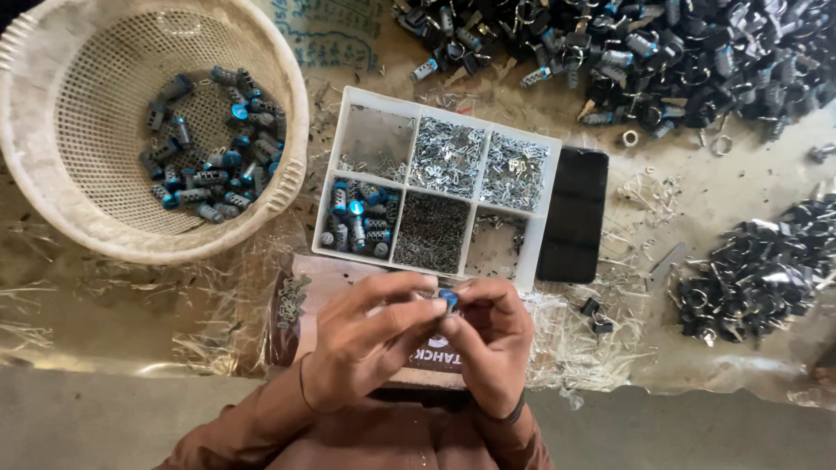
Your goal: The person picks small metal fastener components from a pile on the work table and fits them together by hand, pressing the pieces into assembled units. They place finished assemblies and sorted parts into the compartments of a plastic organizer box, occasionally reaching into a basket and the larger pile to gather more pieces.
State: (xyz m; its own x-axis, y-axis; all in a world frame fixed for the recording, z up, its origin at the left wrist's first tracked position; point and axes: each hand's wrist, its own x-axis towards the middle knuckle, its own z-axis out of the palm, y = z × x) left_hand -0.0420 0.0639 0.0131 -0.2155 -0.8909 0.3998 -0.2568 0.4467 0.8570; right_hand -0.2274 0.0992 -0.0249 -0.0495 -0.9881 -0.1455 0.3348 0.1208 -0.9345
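Over the bench (104,322), both hands, left (366,344) and right (492,344), pinch one small blue part (448,298). It could slip and drop, because only fingertips grip it.

Two bare hands show at the bottom of the view, the left hand (366,344) and the right hand (492,344), both without gloves or rings that can be made out. The left wrist carries a thin dark band (302,383), like a cord or thread looped once around it. The right wrist carries a broader dark band (509,413), smooth and plain. Both forearms run into long sleeves (261,431) of a rust-brown cloth, loosely creased, pushed back to just behind the wrists. The same brown cloth covers the body between the arms. The fingers (409,306) are uncovered, nails short.
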